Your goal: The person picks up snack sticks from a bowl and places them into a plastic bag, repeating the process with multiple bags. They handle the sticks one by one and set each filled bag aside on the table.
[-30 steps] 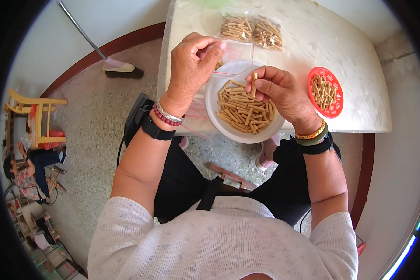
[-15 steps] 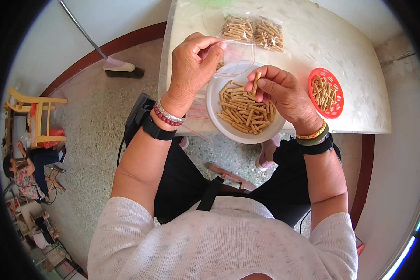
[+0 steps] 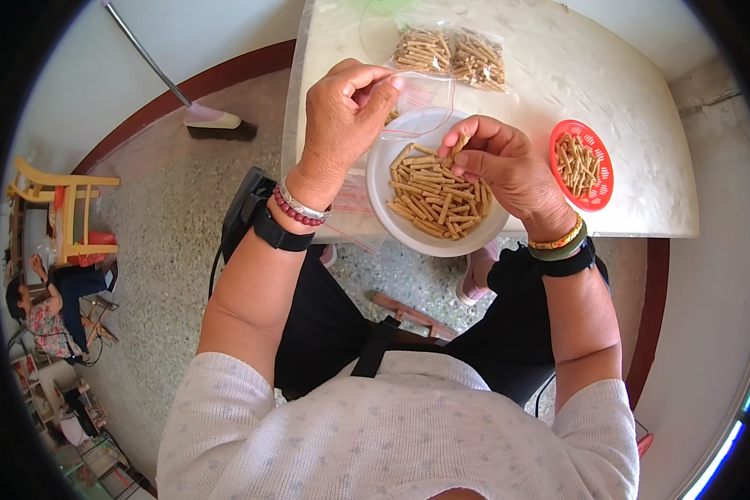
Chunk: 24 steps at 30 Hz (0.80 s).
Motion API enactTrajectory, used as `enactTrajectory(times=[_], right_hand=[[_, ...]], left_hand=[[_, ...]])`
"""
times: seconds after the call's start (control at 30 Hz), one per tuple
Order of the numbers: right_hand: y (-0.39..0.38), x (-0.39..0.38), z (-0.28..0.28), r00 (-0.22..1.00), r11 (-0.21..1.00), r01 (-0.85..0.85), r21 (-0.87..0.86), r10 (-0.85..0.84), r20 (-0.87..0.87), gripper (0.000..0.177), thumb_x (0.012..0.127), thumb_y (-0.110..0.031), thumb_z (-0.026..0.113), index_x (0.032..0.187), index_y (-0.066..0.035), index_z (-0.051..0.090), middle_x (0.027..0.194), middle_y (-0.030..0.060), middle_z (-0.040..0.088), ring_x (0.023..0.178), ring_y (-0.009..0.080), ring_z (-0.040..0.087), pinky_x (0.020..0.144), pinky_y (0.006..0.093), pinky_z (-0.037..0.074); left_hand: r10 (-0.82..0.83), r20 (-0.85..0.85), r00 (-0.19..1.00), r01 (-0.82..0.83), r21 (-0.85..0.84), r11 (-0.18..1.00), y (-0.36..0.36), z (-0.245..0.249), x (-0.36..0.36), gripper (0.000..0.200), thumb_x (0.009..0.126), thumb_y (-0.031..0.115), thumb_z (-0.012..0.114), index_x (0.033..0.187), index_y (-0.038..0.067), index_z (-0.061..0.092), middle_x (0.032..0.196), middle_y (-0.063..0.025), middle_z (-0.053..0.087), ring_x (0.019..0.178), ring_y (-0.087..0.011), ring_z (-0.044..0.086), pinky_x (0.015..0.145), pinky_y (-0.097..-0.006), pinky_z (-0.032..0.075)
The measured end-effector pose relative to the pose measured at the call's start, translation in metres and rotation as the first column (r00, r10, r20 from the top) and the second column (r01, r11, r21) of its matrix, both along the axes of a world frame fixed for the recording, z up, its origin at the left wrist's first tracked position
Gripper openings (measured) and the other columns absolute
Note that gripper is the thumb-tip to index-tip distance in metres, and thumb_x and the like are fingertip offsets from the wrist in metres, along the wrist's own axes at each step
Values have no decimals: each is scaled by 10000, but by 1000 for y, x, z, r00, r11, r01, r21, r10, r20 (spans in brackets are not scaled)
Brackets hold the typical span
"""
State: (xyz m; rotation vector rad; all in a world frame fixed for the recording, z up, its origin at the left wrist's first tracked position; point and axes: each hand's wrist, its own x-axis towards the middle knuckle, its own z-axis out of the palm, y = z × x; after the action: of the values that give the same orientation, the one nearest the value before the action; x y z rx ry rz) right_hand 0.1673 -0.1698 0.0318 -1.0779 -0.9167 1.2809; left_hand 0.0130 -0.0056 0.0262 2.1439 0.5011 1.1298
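Note:
My left hand (image 3: pixel 348 117) pinches the edge of a clear zip bag (image 3: pixel 429 93) with a red line along its mouth. The bag hangs over the far rim of a white bowl (image 3: pixel 378 187), and a few tan pieces show low inside it near my fingers. Short tan sticks (image 3: pixel 438 198), like cut dried root, lie heaped in the bowl. Above its right side, my right hand (image 3: pixel 508 167) grips one tan stick (image 3: pixel 460 143) between thumb and fingers, close to the bag's opening.
Two filled clear bags (image 3: pixel 450 57) lie farther back on the table (image 3: pixel 633 92). At right stands a red basket (image 3: pixel 608 179) of similar sticks. Flat bags (image 3: pixel 348 204) lie left of the bowl. A broom (image 3: pixel 217 123), a wooden chair (image 3: pixel 79 212) and a seated person (image 3: pixel 54 321) are to the left.
My right fingers have shifted slightly around the stick, which now tilts more to the right. The left hand and bag have stayed almost still.

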Motion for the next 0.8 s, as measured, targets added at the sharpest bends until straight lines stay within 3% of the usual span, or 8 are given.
enactTrajectory(times=[0.2, 0.53, 0.73, 0.8], right_hand=[[-2, 1, -2, 998, 999, 52, -1, -52, -35, 176, 842, 57, 621, 1001, -15, 643, 986, 18, 650, 887, 75, 596, 831, 219, 485], [-3, 0, 2, 998, 999, 48, 11, -47, -37, 161, 847, 55, 626, 989, -17, 648, 970, 11, 652, 885, 73, 601, 828, 217, 488], [-1, 2, 13, 993, 994, 112, -22, -112, -39, 94, 882, -56, 646, 974, -36, 646, 962, 2, 658, 866, 67, 589, 791, 211, 471], [3, -1, 16, 973, 966, 227, 124, -230, 8, 104, 896, -110, 649, 979, -47, 647, 947, -1, 661, 829, 54, 573, 763, 201, 459]], left_hand=[[3, -5, 1000, -3, -2, 1000, 1, 0, -1, 141, 887, 133, 669, 905, -3, 699, 728, -36, 614, 621, -69, 519, 561, -217, 421], [0, -11, 1000, 0, -5, 1000, 0, 1, -1, 143, 885, 130, 671, 907, -8, 696, 733, -37, 617, 625, -66, 519, 564, -214, 422], [20, -4, 1000, -20, -10, 1000, 2, 0, 0, 142, 887, 131, 670, 911, -6, 699, 750, -50, 657, 648, -63, 559, 584, -214, 446], [23, 6, 1000, -23, -40, 999, 1, -2, 1, 145, 891, 132, 663, 918, -5, 701, 768, -61, 679, 671, -64, 586, 602, -213, 459]])
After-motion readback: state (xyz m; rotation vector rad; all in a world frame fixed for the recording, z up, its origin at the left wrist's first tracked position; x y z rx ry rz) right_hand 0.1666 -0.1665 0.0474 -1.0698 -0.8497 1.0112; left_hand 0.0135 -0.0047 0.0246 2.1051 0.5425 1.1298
